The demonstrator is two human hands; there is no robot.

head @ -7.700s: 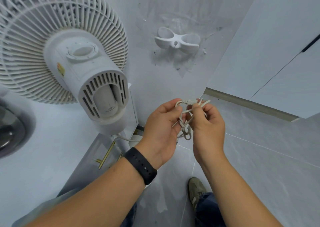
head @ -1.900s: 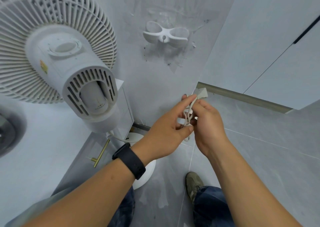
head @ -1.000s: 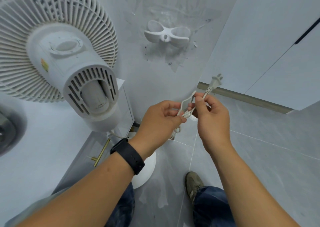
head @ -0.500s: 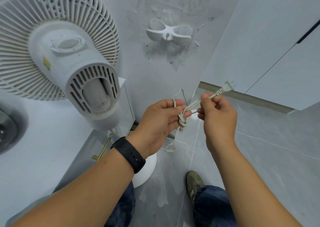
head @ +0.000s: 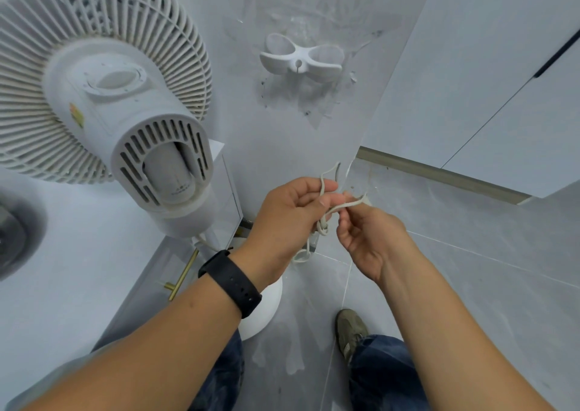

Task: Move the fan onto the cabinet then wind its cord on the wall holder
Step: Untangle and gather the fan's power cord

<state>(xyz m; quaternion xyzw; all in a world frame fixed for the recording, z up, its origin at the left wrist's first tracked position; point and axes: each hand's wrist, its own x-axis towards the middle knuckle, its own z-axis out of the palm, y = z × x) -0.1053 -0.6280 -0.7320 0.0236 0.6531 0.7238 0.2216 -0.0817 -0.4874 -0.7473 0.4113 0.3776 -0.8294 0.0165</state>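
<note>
The white fan (head: pixel 103 97) stands on the pale cabinet top (head: pixel 78 253) at the left, its motor housing facing me. Its thin white cord (head: pixel 323 222) is tangled into a knot between my hands, with loops sticking up and hanging down. My left hand (head: pixel 288 219) grips the knotted bundle with curled fingers. My right hand (head: pixel 364 235) pinches a strand that runs right from the knot. The plug is out of sight. The white two-winged wall holder (head: pixel 301 59) hangs bare on the wall above my hands.
A brass handle (head: pixel 182 275) shows on the cabinet front below the fan. A white round object (head: pixel 266 304) sits on the grey tiled floor by my shoe (head: pixel 350 329). Pale cupboard doors (head: pixel 502 81) fill the right. A dark sink drain (head: pixel 12 238) is at far left.
My right hand has dropped lower and closer to the knot, and the plug that stuck out above it is no longer visible. My left hand keeps hold of the bundle.
</note>
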